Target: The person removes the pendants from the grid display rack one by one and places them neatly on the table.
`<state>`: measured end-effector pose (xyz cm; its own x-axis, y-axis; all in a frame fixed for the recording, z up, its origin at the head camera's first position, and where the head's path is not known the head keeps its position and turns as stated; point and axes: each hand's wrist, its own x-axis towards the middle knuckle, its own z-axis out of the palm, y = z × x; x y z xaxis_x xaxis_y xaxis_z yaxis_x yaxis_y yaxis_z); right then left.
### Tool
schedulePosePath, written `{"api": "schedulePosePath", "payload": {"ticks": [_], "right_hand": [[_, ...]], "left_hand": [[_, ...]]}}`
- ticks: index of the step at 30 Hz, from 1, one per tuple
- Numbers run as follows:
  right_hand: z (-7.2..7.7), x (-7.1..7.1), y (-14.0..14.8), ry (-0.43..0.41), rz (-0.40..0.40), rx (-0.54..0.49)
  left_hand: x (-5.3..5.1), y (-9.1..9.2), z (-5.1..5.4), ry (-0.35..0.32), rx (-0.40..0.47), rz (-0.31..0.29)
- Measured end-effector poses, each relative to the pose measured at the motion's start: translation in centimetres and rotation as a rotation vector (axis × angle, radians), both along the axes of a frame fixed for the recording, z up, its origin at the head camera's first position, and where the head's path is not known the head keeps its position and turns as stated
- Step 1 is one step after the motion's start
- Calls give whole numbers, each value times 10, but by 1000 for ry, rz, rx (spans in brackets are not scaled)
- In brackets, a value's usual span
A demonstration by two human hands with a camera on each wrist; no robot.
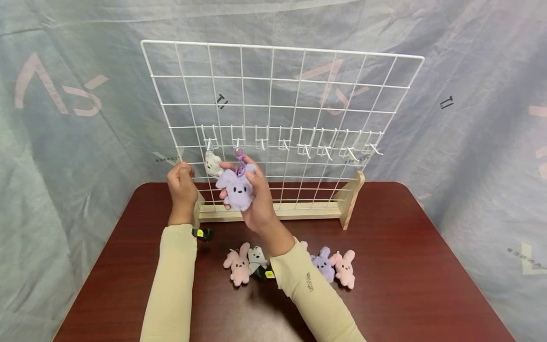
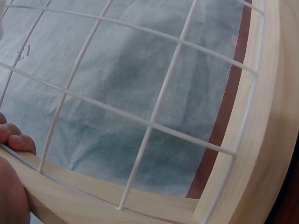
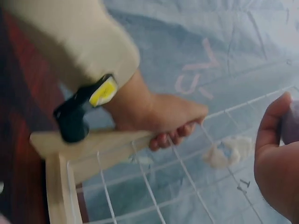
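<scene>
My left hand grips the left edge of a white wire grid rack, fingers curled round the frame and its wooden side post in the right wrist view. A purple bunny plush keychain is held in my right hand, thumb on its front. Its ring is at the second hook from the left; whether it sits on the hook I cannot tell. A white plush keychain hangs from the leftmost hook, just left of the purple one.
More white hooks line the grid to the right. On the dark red table lie pink plush keychains, a white one and another purple one, partly behind my right sleeve. Wooden feet support the rack.
</scene>
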<state>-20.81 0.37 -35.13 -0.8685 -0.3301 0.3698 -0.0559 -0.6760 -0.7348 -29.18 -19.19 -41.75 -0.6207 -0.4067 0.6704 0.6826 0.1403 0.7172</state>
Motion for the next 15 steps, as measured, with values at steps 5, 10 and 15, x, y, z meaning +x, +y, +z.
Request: {"api": "schedulePosePath", "payload": {"ticks": [5, 10, 15], "right_hand": [[4, 4, -7, 56, 48, -158], [7, 6, -10, 85, 21, -253], [13, 7, -8, 138, 15, -279]], "left_hand": [[0, -1, 1, 2, 17, -23], [1, 0, 1, 8, 15, -35], [0, -1, 0, 9, 0, -30]]}}
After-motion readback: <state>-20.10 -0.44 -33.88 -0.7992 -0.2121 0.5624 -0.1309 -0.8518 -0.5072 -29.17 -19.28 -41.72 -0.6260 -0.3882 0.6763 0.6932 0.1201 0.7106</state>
